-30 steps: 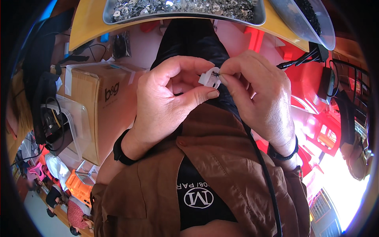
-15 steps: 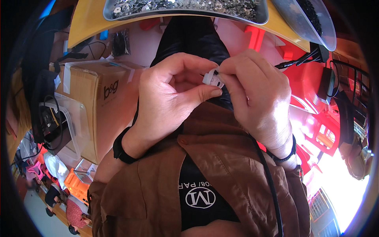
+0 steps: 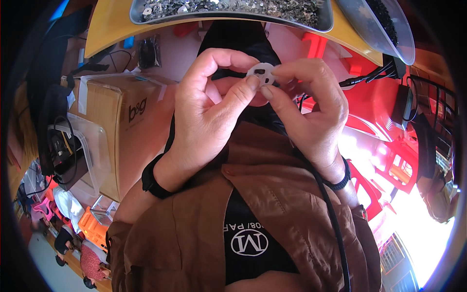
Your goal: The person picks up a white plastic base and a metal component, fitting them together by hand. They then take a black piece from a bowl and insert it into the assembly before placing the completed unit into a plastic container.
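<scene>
Between my two hands is a small round white plastic part (image 3: 266, 68) with dark slots in its face. My left hand (image 3: 209, 102) grips its left side between thumb and fingers. On its right side, the thumb and index finger of my right hand (image 3: 314, 100) pinch the edge. The part is held above my lap, near the table's front edge. The remaining right fingers are partly hidden behind the thumb and index finger.
A grey tray (image 3: 233, 17) of small metal pieces sits on the yellow table (image 3: 109, 29), beside a clear tub (image 3: 357, 29) of black pieces. A cardboard box (image 3: 141, 141) stands left; red plastic stools (image 3: 372, 107) stand right. Other people (image 3: 92, 260) are at the far lower left.
Both hands have moved slightly up, toward the table. The white part has been turned so its slotted face shows, and my right fingers have shifted to its right edge.
</scene>
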Motion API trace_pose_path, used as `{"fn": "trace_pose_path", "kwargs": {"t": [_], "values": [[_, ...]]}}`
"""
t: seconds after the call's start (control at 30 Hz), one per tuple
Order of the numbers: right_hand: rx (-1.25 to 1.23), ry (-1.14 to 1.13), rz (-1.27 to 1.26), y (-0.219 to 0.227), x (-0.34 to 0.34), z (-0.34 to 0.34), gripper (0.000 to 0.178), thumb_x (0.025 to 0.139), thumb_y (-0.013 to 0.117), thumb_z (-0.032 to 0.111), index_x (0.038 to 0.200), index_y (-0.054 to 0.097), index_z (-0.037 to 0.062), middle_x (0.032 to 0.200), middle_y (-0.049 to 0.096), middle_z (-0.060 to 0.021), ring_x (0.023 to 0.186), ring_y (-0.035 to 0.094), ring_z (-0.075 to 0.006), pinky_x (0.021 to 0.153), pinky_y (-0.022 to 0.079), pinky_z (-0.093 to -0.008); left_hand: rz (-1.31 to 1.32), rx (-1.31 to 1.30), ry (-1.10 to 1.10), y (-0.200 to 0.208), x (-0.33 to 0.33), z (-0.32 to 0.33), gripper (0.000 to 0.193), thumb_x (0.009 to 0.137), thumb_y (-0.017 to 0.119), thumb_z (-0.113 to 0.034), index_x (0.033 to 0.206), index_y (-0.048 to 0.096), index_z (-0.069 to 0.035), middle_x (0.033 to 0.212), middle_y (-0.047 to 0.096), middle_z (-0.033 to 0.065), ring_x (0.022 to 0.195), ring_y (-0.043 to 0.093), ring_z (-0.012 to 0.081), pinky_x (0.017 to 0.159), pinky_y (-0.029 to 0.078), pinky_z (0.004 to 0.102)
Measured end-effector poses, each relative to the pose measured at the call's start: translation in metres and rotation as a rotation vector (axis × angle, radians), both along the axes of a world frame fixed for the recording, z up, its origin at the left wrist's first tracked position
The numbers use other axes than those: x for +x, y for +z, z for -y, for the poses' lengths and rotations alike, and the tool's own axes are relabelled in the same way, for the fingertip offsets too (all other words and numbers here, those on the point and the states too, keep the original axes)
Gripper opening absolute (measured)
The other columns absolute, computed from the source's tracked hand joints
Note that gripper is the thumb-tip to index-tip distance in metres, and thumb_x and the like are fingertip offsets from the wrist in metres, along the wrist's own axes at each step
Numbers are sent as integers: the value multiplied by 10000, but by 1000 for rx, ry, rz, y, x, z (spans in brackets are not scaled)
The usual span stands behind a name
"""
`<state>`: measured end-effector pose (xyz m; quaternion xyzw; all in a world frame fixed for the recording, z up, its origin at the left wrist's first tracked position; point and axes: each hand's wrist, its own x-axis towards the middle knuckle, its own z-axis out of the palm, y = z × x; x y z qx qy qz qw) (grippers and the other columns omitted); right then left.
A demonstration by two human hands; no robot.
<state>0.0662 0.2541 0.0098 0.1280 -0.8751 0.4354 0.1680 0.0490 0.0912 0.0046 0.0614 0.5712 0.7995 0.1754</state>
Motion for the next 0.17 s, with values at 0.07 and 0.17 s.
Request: {"fn": "trace_pose_path", "kwargs": {"t": [0.07, 0.17], "values": [[-277, -65, 126, -2, 1, 6, 272, 698, 719, -12, 944, 617, 41, 805, 608, -44, 678, 607, -144, 571, 511, -259, -10, -10, 18, -1, 0, 0, 196, 912, 547, -36, 1091, 483, 10, 1047, 597, 136, 909, 630, 189, 784, 557, 333], [-447, -35, 354, 0, 2, 5, 254, 743, 712, 6, 976, 615, 34, 847, 620, -39, 731, 615, -125, 606, 526, -242, -28, 19, 15, -2, 1, 0, 188, 917, 537, -43, 1090, 476, 3, 1050, 597, 131, 927, 625, 189, 793, 556, 336]]}}
